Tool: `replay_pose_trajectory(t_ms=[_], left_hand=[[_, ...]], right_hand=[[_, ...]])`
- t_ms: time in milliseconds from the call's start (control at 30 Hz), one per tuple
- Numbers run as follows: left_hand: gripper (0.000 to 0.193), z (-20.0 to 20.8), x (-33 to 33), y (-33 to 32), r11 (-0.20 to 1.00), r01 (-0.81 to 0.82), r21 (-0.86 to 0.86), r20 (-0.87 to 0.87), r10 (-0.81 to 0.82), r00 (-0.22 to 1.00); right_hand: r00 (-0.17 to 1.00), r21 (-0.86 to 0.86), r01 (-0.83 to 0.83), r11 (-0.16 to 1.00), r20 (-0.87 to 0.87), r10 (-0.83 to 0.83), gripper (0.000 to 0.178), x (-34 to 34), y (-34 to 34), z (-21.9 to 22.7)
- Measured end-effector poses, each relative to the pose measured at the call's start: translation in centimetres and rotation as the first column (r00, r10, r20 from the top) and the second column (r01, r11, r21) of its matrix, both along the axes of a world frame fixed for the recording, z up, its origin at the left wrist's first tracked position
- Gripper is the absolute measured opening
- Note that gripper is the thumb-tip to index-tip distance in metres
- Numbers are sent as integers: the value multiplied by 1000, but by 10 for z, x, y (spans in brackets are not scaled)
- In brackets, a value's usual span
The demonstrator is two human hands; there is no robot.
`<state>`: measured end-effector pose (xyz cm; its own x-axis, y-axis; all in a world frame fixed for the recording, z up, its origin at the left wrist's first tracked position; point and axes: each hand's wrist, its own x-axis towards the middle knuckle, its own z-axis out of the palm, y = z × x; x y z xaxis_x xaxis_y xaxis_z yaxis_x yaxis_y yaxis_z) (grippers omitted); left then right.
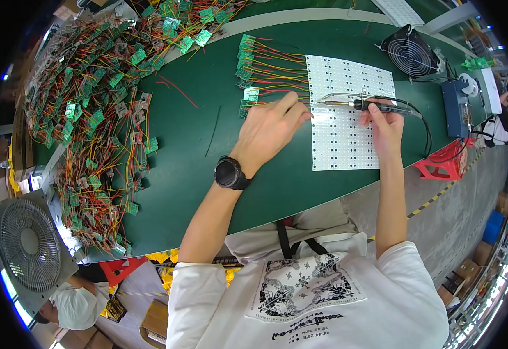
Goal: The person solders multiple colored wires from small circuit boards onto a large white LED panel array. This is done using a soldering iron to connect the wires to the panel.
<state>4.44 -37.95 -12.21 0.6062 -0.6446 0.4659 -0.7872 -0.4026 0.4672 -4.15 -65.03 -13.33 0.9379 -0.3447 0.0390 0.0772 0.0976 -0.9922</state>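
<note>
My left hand [270,129], with a black watch on its wrist, is closed in a pinch at the left edge of a white perforated panel [347,148]. A thin wire seems to be between its fingertips, mostly hidden by them. My right hand [385,123] grips a soldering iron [359,104] with a thin metal feed tube along it. The iron lies across the panel, its tip pointing left near the left hand. Small green circuit boards [245,58] stand in a column left of the panel. Their red and yellow wires [280,65] run to the panel's left edge.
A large heap of wired green circuit boards [97,116] covers the table's left side. Loose wires [212,131] lie on the green table [178,157]. A black fan [408,52] and a blue soldering station [456,107] stand at the right, with the iron's cable [427,131] nearby.
</note>
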Motion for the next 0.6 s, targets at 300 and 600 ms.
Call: replay_pose_trajectory(t_ms=[300,600], left_hand=[[7,-2,3,0,998,-6,-61,26,8,1000],[7,-8,4,2,996,-32,-85,29,34,999]], right_hand=[[999,-58,-16,998,34,18,20,-4,4,2],[999,-76,-28,997,19,30,19,-4,9,5]])
